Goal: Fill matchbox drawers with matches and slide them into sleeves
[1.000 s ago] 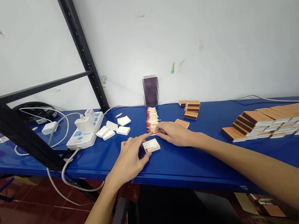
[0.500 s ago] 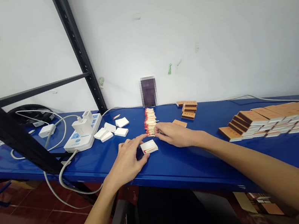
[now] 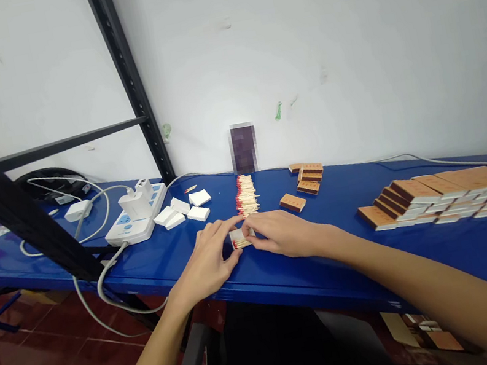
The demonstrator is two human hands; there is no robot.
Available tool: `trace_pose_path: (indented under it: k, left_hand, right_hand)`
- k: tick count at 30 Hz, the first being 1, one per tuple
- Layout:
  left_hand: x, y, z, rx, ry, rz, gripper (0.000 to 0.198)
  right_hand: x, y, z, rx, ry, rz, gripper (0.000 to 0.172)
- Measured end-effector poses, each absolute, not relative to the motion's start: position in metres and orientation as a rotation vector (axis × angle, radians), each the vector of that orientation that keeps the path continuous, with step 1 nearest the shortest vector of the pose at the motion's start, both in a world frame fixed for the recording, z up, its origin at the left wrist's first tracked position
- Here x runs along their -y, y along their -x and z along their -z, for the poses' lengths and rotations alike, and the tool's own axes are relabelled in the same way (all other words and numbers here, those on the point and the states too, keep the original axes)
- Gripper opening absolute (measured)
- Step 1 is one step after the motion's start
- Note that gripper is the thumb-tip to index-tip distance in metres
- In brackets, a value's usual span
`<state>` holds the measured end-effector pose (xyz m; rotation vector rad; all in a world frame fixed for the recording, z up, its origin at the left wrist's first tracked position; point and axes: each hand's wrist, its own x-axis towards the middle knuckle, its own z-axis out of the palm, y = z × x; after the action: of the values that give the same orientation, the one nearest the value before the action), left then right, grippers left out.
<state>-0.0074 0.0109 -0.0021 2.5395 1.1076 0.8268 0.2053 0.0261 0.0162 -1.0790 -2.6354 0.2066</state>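
Observation:
A small white matchbox tray (image 3: 234, 234) lies near the shelf's front edge, with red-tipped matches (image 3: 241, 243) inside. My left hand (image 3: 207, 257) curves round the tray's left side, thumb at the near corner and index finger along the far side. Over the tray's right part, my right hand (image 3: 280, 233) has its fingers pinched together at the matches; its fingertips hide part of the tray. Just beyond both hands runs a long row of loose matches (image 3: 247, 194), red heads to the left.
White trays (image 3: 198, 213) and a single match (image 3: 191, 189) lie left of the row, beside a power strip (image 3: 132, 229) with cables. Brown matchboxes (image 3: 292, 202) lie to the right, and a large matchbox stack (image 3: 450, 191) stands farther right. A black post (image 3: 7, 197) rises at left.
My right hand has moved from the near end of the match row back over the tray, uncovering a brown matchbox. More matches show in the tray. My left hand stays beside it.

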Motion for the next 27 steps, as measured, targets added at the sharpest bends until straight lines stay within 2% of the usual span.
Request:
trace_pose_path:
  k: [6, 14, 27]
  left_hand:
    - [-0.011, 0.008, 0.002, -1.128, -2.552, -0.813, 0.053]
    - [-0.011, 0.006, 0.002, -1.144, -2.557, -0.787, 0.045]
    - [-0.011, 0.006, 0.002, -1.136, -2.566, -0.762, 0.044]
  right_hand:
    - [-0.029, -0.208, -0.018, 2.551, 1.022, -0.218, 0.009]
    - [-0.053, -0.227, -0.011, 2.549, 1.371, -0.059, 0.013]
    - [-0.059, -0.219, 0.003, 2.502, 1.356, -0.083, 0.015]
